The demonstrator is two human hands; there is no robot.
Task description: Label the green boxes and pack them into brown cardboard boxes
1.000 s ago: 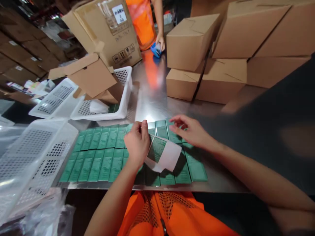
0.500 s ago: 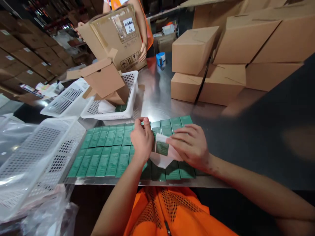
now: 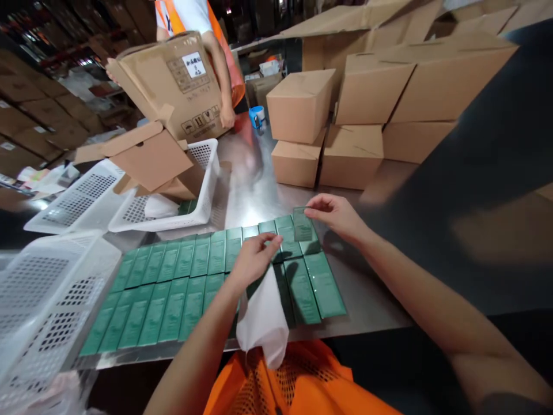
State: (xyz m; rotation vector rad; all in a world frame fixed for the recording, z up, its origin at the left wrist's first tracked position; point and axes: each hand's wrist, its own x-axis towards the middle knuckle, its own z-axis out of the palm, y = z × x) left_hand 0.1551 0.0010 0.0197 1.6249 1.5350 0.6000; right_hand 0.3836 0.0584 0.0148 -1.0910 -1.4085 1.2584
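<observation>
Green boxes point(image 3: 193, 304) lie side by side in two rows along the front of the metal table. My right hand point(image 3: 339, 216) pinches a thin see-through rectangular sticker point(image 3: 303, 225) by its upper right corner, over the rightmost box of the back row. Further left, my left hand point(image 3: 254, 258) is closed, thumb against fingers, on a limp white paper sheet point(image 3: 264, 323). That sheet hangs over the front row and the table's edge. Part of the boxes beneath it and my left forearm is hidden.
White perforated baskets point(image 3: 206, 202) stand at the left, one with an opened carton point(image 3: 149, 158) in it. Closed brown cartons point(image 3: 302, 106) are stacked behind the boxes. A blue tape dispenser point(image 3: 257, 117) sits further back. Across the table a person in an orange vest holds a large carton point(image 3: 173, 86).
My right hand has moved up and away from my left, with the see-through sticker off the white sheet. The sheet now hangs lower from my left hand. The view has shifted right.
</observation>
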